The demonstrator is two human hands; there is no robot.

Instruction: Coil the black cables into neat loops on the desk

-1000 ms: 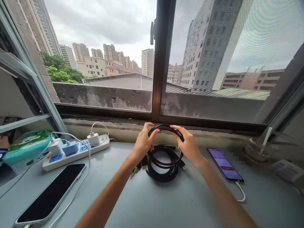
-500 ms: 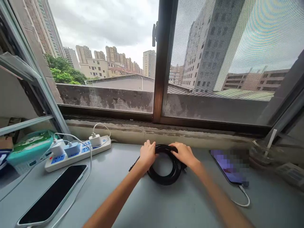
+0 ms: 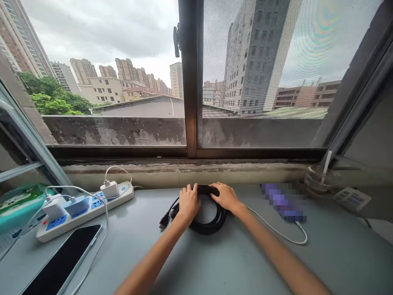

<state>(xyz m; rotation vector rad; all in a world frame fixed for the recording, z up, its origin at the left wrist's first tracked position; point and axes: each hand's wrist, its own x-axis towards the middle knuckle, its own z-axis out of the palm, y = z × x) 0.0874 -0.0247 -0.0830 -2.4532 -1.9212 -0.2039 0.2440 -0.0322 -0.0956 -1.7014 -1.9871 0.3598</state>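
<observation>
A coil of black cable (image 3: pixel 206 228) lies on the grey table in front of me, wound into a ring of several loops. My left hand (image 3: pixel 188 201) is closed around the ring's left side. On its upper right side, my right hand (image 3: pixel 225 196) grips the loops with thumb and fingers. A black cable plug (image 3: pixel 164 221), which looks like an HDMI connector, sticks out at the lower left beside my left wrist. My palms hide parts of the coil.
A white power strip (image 3: pixel 87 213) with chargers stands at left, near a phone (image 3: pixel 66 260) and a teal pack (image 3: pixel 23 207). At right lie another phone (image 3: pixel 284 203) on a white charging cable (image 3: pixel 276 232) and a clear cup (image 3: pixel 317 182) with a straw. The window (image 3: pixel 192 153) borders the back.
The view has swung to the right. The coil has turned, so the plug now shows more clearly at lower left. Both hands keep their hold on the ring.
</observation>
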